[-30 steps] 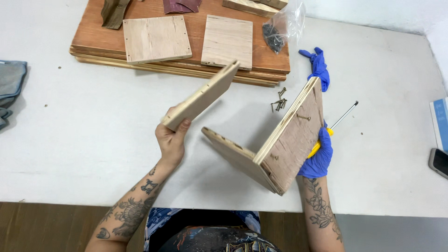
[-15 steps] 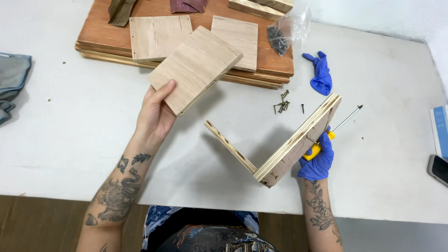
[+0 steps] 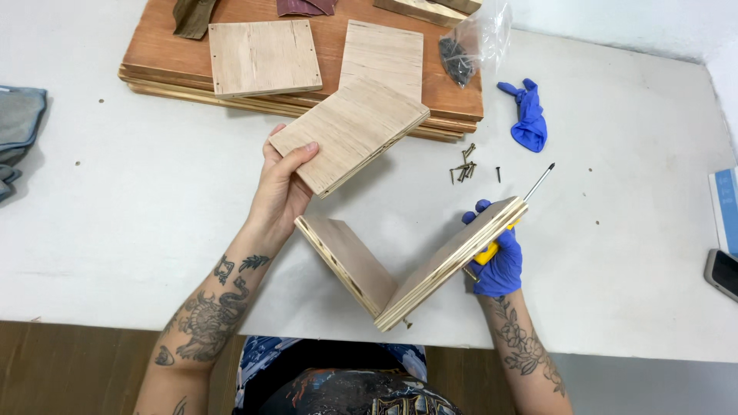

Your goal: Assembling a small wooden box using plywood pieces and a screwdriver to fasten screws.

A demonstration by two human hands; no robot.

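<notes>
The bare left hand (image 3: 283, 184) grips a square plywood panel (image 3: 350, 135), held flat above the middle of the tabletop (image 3: 138, 215). The gloved right hand (image 3: 496, 257) — closed on a yellow-handled screwdriver (image 3: 516, 207) — also steadies a V-shaped assembly of two joined panels (image 3: 407, 265) near the front edge. Loose screws (image 3: 467, 169) lie just beyond.

A white counter (image 3: 138, 215) carries a stack of brown boards (image 3: 154, 58) at its far edge. Loose screws (image 3: 465, 169) and a blue glove (image 3: 529, 123) lie near the middle, grey cloth (image 3: 17, 131) at left, and a phone (image 3: 723, 273) at right.
</notes>
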